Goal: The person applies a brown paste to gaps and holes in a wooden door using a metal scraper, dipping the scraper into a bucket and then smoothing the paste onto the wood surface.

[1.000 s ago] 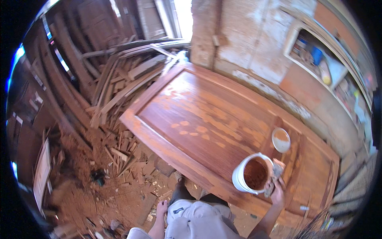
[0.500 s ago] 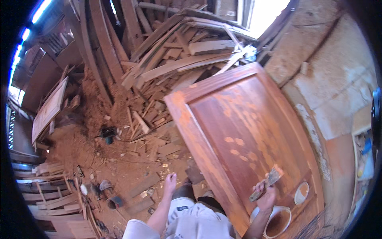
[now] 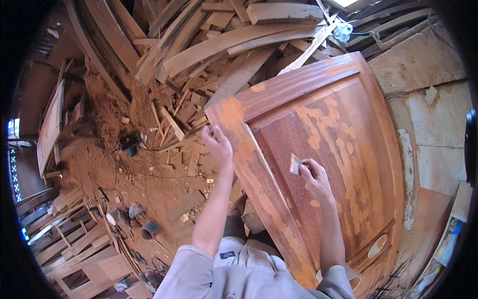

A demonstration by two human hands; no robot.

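A reddish-brown panelled wooden door point(image 3: 254, 194) lies before me at my right, marked with patches and streaks of orange paste point(image 3: 231, 112). My right hand point(image 3: 317, 179) grips a putty knife point(image 3: 295, 164) over the recessed panel. Orange paste coats the tip of its flat head; my fingers hide its handle. My left hand point(image 3: 217, 144) holds nothing and hovers by the door's left edge, fingers apart and slightly bent. Whether it touches the edge, I cannot tell. Low on the door stands a pale tub point(image 3: 355, 282), mostly hidden behind my right sleeve. A pale round lid point(image 3: 377, 245) lies near it.
Beyond the door rises a heap of planks and offcuts point(image 3: 239, 45). Sawdust and wood scraps cover the floor point(image 3: 144, 187) at my left, where a dark cup point(image 3: 149, 230) lies. Stacked boards point(image 3: 82, 249) are at lower left. Pale slabs point(image 3: 433, 119) lie along the right.
My right hand has carried the putty knife from above the tub up and left over the panel. My left hand has risen to beside the door's left edge. The view has shifted.
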